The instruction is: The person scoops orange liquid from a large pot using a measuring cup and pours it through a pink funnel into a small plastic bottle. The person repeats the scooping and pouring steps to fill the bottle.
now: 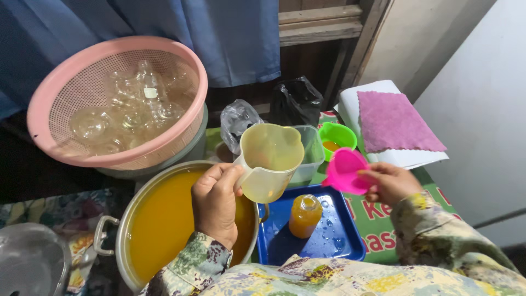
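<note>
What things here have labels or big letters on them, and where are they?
Green table cover: under the blue tray, at right, with big red and white letters.
Clear plastic bottle: lying in the pink basket, upper left, with a small white label.
No screens or boxes show.

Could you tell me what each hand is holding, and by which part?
Left hand holds the jug by its handle; right hand holds the pink funnel by its rim.

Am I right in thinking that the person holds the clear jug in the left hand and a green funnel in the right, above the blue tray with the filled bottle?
Not quite: the funnel in the right hand is pink, not green, as the head view shows. The rest holds: the left hand grips the clear jug, and the filled bottle stands on the blue tray.
</note>
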